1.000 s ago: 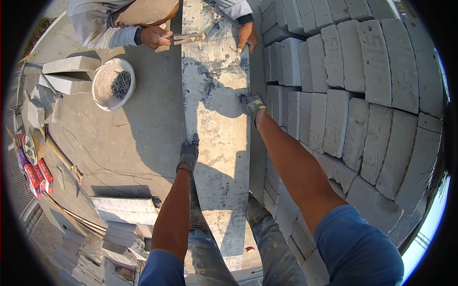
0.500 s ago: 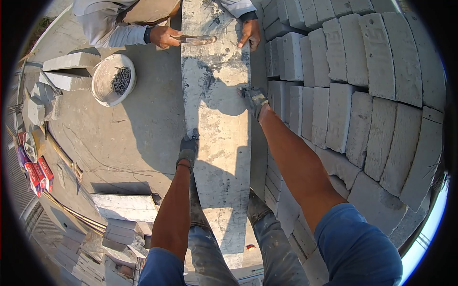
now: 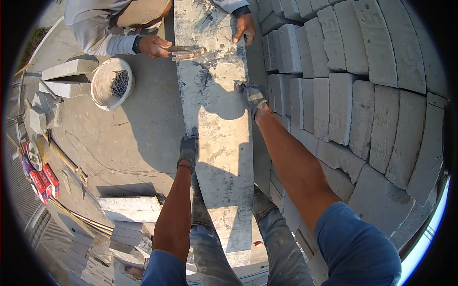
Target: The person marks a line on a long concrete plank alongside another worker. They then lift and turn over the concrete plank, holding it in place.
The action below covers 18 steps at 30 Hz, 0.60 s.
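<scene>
A long board point(image 3: 222, 143), set between the wearer's legs point(image 3: 281, 233) beside stacked blocks point(image 3: 341, 107), is gripped at opposite edges by gloved left hand point(image 3: 188, 148) and right hand point(image 3: 253, 95), the latter liable to be scraped should it be swung rightward.

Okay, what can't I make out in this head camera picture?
All in the head view:
Board: far end cut off by the top edge; underside hidden by its upper face.
Left hand and right hand: any fingers beneath are hidden by the board.
Bucket: floor under the nails, hidden by them.
Red packets: lettering too small to read.
Other person: head cut off by the top edge.
</scene>
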Each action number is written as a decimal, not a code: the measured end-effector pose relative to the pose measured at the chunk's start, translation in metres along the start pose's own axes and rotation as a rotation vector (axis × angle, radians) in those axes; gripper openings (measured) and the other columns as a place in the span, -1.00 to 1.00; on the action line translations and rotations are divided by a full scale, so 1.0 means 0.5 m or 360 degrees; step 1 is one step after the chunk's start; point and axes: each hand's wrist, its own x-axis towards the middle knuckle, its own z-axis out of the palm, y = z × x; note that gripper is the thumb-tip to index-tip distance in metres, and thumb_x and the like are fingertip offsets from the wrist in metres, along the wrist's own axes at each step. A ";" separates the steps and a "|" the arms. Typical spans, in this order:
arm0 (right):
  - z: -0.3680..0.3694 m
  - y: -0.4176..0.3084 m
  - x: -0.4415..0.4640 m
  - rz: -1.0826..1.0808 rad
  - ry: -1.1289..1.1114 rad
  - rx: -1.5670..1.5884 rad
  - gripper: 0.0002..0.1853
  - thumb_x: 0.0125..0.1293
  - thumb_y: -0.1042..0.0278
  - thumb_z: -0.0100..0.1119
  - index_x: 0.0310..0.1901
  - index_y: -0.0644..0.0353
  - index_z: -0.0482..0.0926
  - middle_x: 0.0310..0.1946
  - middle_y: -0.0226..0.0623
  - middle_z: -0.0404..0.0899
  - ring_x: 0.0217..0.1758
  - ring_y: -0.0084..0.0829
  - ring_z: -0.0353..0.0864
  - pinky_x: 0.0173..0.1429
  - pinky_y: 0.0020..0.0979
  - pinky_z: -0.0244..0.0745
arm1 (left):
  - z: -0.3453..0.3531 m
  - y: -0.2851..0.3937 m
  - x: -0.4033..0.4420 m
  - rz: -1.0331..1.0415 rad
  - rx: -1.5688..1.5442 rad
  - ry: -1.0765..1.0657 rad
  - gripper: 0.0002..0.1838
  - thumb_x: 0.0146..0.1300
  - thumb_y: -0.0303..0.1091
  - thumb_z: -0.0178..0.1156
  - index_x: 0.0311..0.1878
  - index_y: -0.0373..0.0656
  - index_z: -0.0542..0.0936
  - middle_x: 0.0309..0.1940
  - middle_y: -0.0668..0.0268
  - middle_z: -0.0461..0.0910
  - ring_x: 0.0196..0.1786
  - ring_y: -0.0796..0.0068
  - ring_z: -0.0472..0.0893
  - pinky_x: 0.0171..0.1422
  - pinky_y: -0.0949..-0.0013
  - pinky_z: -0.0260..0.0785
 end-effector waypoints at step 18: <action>-0.008 0.016 0.032 -0.0123 -0.0015 -0.0068 -0.77 0.10 0.24 0.33 -0.33 0.23 0.62 -0.43 -0.48 0.54 -0.41 -0.61 0.40 -0.30 -0.48 0.36 | 0.003 -0.026 0.013 0.0035 -0.0229 -0.0064 -0.41 0.27 0.09 0.06 -0.04 -0.38 0.53 -0.19 0.16 0.60 -0.19 0.39 0.51 -0.04 0.34 0.36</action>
